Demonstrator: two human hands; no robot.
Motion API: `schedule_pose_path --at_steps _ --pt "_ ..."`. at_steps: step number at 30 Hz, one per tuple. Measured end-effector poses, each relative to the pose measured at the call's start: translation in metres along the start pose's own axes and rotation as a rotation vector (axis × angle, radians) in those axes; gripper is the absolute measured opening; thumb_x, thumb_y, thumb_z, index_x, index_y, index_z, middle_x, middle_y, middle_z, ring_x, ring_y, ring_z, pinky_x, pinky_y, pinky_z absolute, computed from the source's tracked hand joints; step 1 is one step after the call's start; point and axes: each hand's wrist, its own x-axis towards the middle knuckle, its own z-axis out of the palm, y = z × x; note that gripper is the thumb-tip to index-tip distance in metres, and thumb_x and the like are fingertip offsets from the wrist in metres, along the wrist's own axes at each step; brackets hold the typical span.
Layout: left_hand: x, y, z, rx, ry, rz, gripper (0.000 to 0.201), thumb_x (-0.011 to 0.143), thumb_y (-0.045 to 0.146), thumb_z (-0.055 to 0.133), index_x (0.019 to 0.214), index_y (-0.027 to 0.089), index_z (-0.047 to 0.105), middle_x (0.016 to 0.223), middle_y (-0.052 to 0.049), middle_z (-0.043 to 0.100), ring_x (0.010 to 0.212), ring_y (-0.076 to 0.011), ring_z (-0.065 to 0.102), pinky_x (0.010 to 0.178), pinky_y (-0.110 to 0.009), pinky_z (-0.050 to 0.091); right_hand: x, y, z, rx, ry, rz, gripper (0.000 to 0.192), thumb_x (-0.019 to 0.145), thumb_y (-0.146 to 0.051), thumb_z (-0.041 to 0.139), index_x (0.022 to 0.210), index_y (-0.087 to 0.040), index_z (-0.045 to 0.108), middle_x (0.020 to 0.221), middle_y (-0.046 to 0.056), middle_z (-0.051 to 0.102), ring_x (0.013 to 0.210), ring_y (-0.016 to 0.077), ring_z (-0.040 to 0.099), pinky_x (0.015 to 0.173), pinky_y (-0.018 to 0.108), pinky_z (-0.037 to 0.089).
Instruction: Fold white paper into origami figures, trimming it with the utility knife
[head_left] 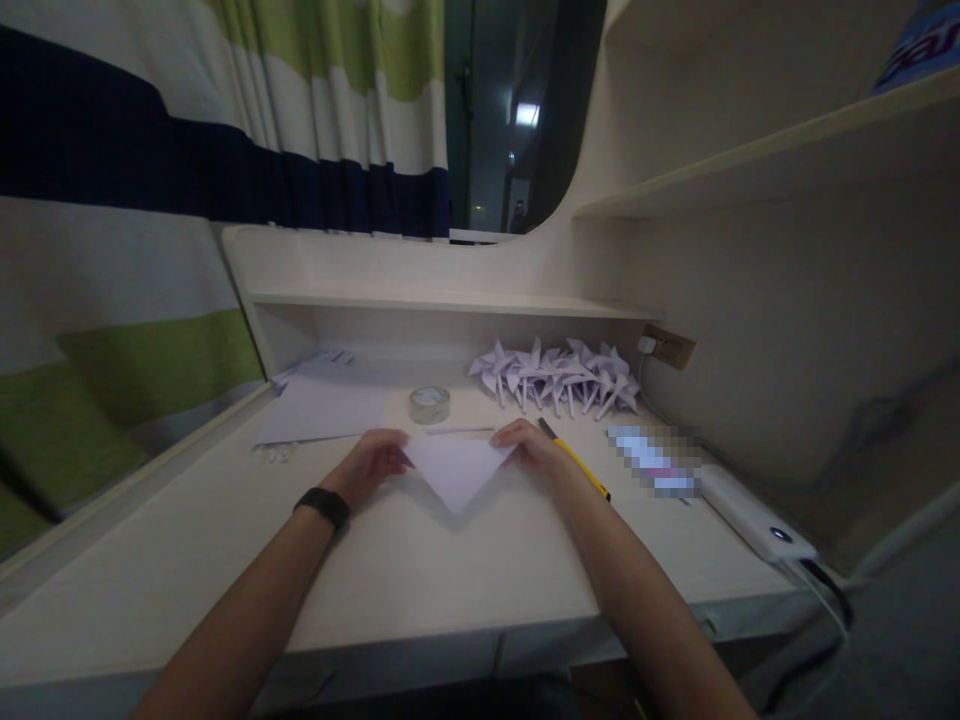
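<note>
Between my hands is a white sheet of paper (457, 470) folded into a triangle, one point toward me. My left hand (377, 455) grips its left corner, and my right hand (529, 443) pinches the right corner. A thin white paper strip or stick (459, 431) lies just beyond the fold. Farther back stands a roll of clear tape (430, 404). A yellow and black utility knife (576, 460) lies beside my right forearm. Several white paper pinwheels (555, 375) are heaped at the back right.
A stack of white paper (322, 400) lies at the back left, with small pale bits (277, 453) in front. On the right are a blurred-out phone-like object (652, 460) and a white power bank-like box (754, 515) with cables. Shelves (765, 140) overhang the right side.
</note>
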Motion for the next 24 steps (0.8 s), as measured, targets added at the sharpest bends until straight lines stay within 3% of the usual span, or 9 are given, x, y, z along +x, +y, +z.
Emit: schedule_pose_path --at_steps 2,5,7,9,18,24 --pt "-0.002 0.004 0.0 0.089 -0.068 -0.023 0.014 0.058 0.031 0.07 0.058 0.019 0.065 0.062 -0.008 0.065 0.06 -0.0199 0.058 0.052 -0.028 0.042 -0.002 0.0 -0.001 -0.013 -0.047 0.045 0.015 0.05 -0.022 0.071 0.062 -0.011 0.07 0.058 0.004 0.066 0.05 0.0126 0.057 0.048 0.023 0.046" --pt "-0.003 0.004 0.0 0.219 -0.289 -0.085 0.018 0.059 0.034 0.071 0.057 0.017 0.066 0.055 -0.005 0.061 0.052 -0.016 0.051 0.047 -0.025 0.035 -0.003 0.003 0.005 -0.064 -0.125 0.113 0.018 0.049 -0.022 0.073 0.063 -0.011 0.071 0.056 0.004 0.066 0.048 0.0124 0.056 0.047 0.023 0.045" --pt "-0.004 0.002 0.002 0.3 -0.447 -0.122 0.025 0.064 0.038 0.068 0.057 0.014 0.066 0.05 -0.002 0.055 0.047 -0.0121 0.043 0.044 -0.024 0.027 -0.002 0.005 0.011 -0.11 -0.139 0.125 0.019 0.05 -0.023 0.074 0.065 -0.011 0.072 0.057 0.003 0.067 0.049 0.0118 0.056 0.047 0.021 0.043" --pt "-0.005 0.0 0.005 0.329 -0.515 -0.124 0.031 0.069 0.041 0.065 0.055 0.013 0.063 0.047 0.0 0.048 0.046 -0.0101 0.036 0.044 -0.024 0.021 -0.001 0.007 0.018 -0.147 -0.117 0.103 0.019 0.051 -0.025 0.075 0.065 -0.012 0.072 0.056 0.002 0.066 0.048 0.0109 0.055 0.045 0.02 0.041" --pt "-0.003 -0.007 0.015 0.401 -0.499 -0.005 0.039 0.072 0.045 0.063 0.05 0.015 0.05 0.048 0.004 0.035 0.048 -0.0093 0.028 0.048 -0.026 0.018 0.001 0.006 0.039 -0.175 0.005 -0.037 0.021 0.05 -0.029 0.076 0.061 -0.012 0.07 0.051 0.0 0.061 0.044 0.0081 0.046 0.044 0.022 0.032" --pt "-0.001 -0.013 0.017 0.387 -0.455 -0.001 0.036 0.074 0.044 0.06 0.056 0.014 0.056 0.048 0.004 0.039 0.047 -0.0097 0.03 0.049 -0.026 0.019 0.003 0.006 0.028 -0.125 0.108 -0.055 0.015 0.051 -0.023 0.074 0.06 -0.012 0.069 0.049 -0.001 0.059 0.043 0.0078 0.045 0.044 0.022 0.031"
